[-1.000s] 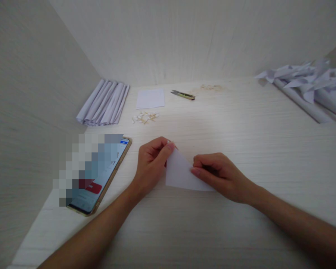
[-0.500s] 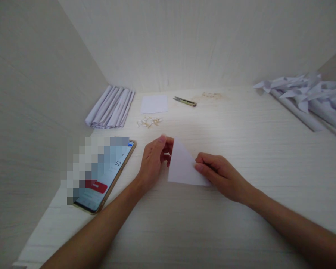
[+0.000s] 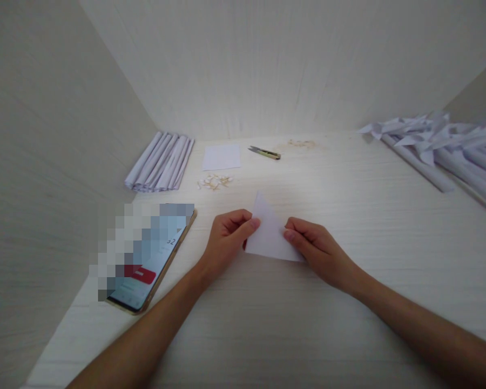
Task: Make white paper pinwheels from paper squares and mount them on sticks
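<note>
A white sheet of paper folded into a triangle is held between my two hands above the table, its tip pointing away from me. My left hand pinches its left edge, thumb on top and fingers behind. On the other side, my right hand grips the slanted right edge between thumb and curled fingers. The fingertips behind the paper are hidden.
A phone lies at the left. Behind it are rolled paper tubes, short cotton-tipped pieces, a white paper square and thread snips. Small tan bits lie farther back. Paper pinwheels on tubes are piled right.
My left hand has closed its thumb onto the paper's left edge, where before it was more open beside it. The right hand keeps its grip. The view has shifted slightly.
</note>
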Demonstrator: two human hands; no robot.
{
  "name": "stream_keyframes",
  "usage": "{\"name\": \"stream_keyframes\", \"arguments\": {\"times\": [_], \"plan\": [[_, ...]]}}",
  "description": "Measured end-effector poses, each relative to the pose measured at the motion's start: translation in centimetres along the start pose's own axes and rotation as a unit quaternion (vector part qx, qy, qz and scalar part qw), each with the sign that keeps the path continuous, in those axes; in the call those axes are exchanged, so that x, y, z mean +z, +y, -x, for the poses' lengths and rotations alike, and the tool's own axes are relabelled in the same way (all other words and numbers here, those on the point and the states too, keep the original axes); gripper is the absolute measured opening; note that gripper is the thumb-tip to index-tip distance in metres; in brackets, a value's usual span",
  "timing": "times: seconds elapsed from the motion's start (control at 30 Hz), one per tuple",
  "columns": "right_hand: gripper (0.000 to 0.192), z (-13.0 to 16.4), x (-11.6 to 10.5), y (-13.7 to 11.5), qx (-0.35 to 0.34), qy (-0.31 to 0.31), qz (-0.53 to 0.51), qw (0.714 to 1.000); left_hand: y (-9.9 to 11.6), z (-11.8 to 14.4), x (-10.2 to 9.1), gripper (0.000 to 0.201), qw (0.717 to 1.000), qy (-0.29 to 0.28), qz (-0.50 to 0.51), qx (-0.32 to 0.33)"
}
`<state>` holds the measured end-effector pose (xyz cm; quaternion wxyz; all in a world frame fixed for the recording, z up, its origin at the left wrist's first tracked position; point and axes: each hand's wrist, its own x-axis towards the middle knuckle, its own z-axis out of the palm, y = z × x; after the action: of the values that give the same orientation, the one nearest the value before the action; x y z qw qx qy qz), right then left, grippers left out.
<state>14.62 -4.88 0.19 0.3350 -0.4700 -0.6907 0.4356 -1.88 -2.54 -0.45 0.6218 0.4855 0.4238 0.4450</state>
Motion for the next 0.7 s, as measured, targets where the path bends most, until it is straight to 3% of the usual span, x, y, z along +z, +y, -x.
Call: {"name": "stream_keyframes", "arguments": {"times": [0.43, 0.7], "plan": [[0.030, -0.13, 0.00, 0.40, 0.043, 0.000, -0.073, 0.996, 0.50, 0.18, 0.43, 0.026, 0.999, -0.023, 0.019, 0.018], [0.029, -0.11, 0.07, 0.40, 0.029, 0.010, -0.068, 0.997, 0.41, -0.26, 0.49, 0.009, 0.999, -0.005, 0.046, -0.007]]}}
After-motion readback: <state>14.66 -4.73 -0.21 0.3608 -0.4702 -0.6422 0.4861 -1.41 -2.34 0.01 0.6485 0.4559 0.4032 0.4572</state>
